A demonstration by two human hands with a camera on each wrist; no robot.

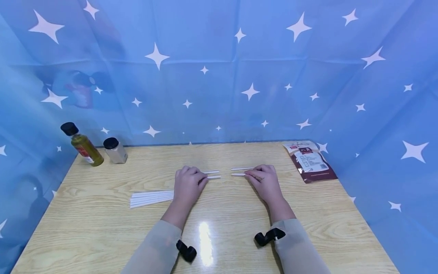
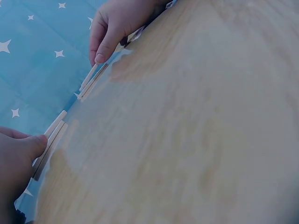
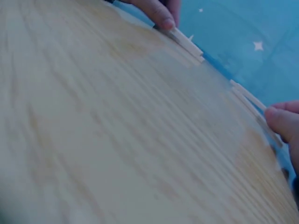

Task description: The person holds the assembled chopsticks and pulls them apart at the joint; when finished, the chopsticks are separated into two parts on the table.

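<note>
My left hand (image 1: 187, 185) pinches a thin white stick (image 1: 214, 177) between thumb and fingers, its free end pointing right. Just beyond it, a second white stick (image 1: 212, 172) lies nearly parallel on the table, partly hidden by the hand. Across a small gap, my right hand (image 1: 267, 184) pinches another white stick (image 1: 238, 174), which points left. Behind that one lies a further white stick (image 1: 241, 168). In the left wrist view, the right hand's stick (image 2: 88, 76) looks slightly raised at one end. Several white sticks (image 1: 150, 198) lie side by side left of my left forearm.
At the table's back left stand a bottle of yellow-green liquid (image 1: 85, 149) with a black cap and a small black-lidded jar (image 1: 116, 153). A maroon and white packet (image 1: 309, 161) lies at the back right. A blue star-patterned curtain (image 1: 212, 102) borders the wooden table (image 1: 102, 236).
</note>
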